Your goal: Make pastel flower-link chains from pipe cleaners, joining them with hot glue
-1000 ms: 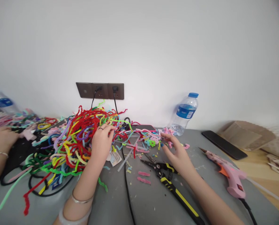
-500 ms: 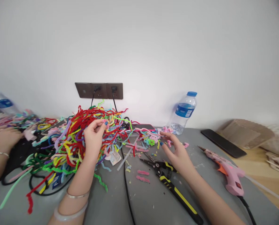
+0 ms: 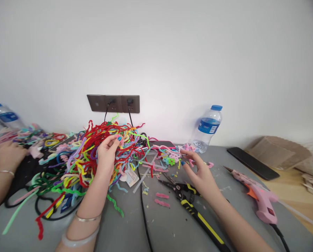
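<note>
My left hand (image 3: 107, 152) is raised in front of a big tangled heap of coloured pipe cleaners (image 3: 93, 140). Its thumb and index finger pinch a small pink fuzzy piece, probably pipe cleaner, mostly covered by the fingertips. My right hand (image 3: 198, 171) hovers with fingers apart beside a pile of pastel pipe cleaner bits (image 3: 170, 159), and nothing shows in its grasp. Under that hand lie wire cutters (image 3: 195, 213) with black and yellow handles, partly hidden by it. Two short pink pipe cleaner pieces (image 3: 162, 198) rest left of the cutters.
A pink glue gun (image 3: 261, 199) lies at the right, near a black phone-like slab (image 3: 252, 162). A water bottle (image 3: 207, 129) leans against the wall. A black cable (image 3: 143, 210) crosses the table. Another person's hand (image 3: 10, 155) is at the far left.
The view has shifted slightly, so everything sits a little lower and further right. Both hands keep nearly the same pose; the left still pinches the pink piece.
</note>
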`<state>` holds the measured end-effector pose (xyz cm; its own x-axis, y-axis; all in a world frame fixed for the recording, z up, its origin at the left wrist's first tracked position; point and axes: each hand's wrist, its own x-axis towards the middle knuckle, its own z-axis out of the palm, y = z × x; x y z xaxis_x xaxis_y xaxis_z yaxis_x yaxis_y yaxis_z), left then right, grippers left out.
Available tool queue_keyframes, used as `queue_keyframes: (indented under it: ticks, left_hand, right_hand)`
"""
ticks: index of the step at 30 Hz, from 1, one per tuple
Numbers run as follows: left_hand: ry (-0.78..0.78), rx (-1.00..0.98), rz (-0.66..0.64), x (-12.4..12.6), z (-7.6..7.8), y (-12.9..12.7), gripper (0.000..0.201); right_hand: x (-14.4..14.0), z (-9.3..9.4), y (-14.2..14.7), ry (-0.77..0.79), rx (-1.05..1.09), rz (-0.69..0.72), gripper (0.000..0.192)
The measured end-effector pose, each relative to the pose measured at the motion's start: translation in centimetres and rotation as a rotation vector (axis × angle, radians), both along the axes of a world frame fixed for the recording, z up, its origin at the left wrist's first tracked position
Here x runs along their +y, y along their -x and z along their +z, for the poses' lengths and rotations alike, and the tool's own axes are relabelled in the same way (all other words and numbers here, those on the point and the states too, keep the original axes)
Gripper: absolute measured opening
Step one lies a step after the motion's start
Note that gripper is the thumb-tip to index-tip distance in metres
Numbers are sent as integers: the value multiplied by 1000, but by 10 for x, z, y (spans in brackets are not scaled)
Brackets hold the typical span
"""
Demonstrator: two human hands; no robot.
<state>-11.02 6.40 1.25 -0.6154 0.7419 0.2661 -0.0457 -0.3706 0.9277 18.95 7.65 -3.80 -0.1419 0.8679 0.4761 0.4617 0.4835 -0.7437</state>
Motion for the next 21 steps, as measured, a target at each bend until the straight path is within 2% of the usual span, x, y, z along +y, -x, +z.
queue_keyframes:
  ticks: [5, 9, 15, 18, 21]
  left_hand:
    - [19, 137, 42, -2, -2, 0, 25]
    - [46, 437, 51, -6, -3, -6, 20]
    - [-20, 958, 38, -8, -9, -17, 16]
    - [16, 1107, 71, -7, -12, -20, 15]
    - [45, 1155, 111, -8, -12, -20, 16]
  right_hand:
    - [1, -1, 0, 2, -4, -2, 35]
    - [1, -2, 0, 0, -6, 1, 34]
    - [1, -2, 0, 14, -11, 3, 36]
    - [-1, -2, 0, 15, 2, 9, 34]
    - [-5, -2, 3, 30, 53, 59, 31]
